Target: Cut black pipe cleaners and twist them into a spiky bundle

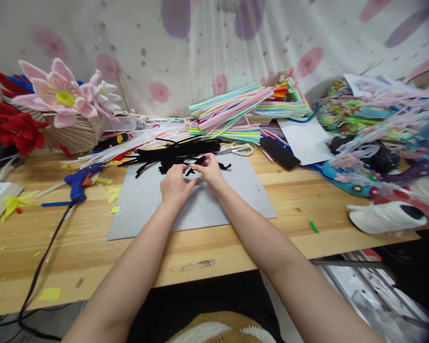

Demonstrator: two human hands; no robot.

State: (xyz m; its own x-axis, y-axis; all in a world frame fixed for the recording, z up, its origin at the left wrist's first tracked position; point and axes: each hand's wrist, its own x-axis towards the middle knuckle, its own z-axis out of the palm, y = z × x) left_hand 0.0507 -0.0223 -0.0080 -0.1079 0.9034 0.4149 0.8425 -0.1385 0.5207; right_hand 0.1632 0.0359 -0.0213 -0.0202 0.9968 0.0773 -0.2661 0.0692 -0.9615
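Over the grey cutting mat (207, 209), both my hands work close together at short black pipe cleaners. My right hand (210, 174) is closed, pinching a black pipe cleaner (199, 161) between thumb and fingers. Beside it, my left hand (175, 186) has its fingers curled over black pipe cleaner pieces (165, 164), with the thumb stretched toward the right hand; its grip is partly hidden. A pile of long black pipe cleaners (175, 150) lies just behind the hands. Scissors (240, 149) with pale handles rest at the mat's back edge.
A blue glue gun (79, 182) with its cord lies left, near yellow scraps (113, 196). Pastel pipe cleaner bundles (232, 112), a dark phone (279, 153) and white paper (305, 140) are behind. Pink fuzzy flowers (62, 93) stand back left; a white bottle (386, 216) lies right.
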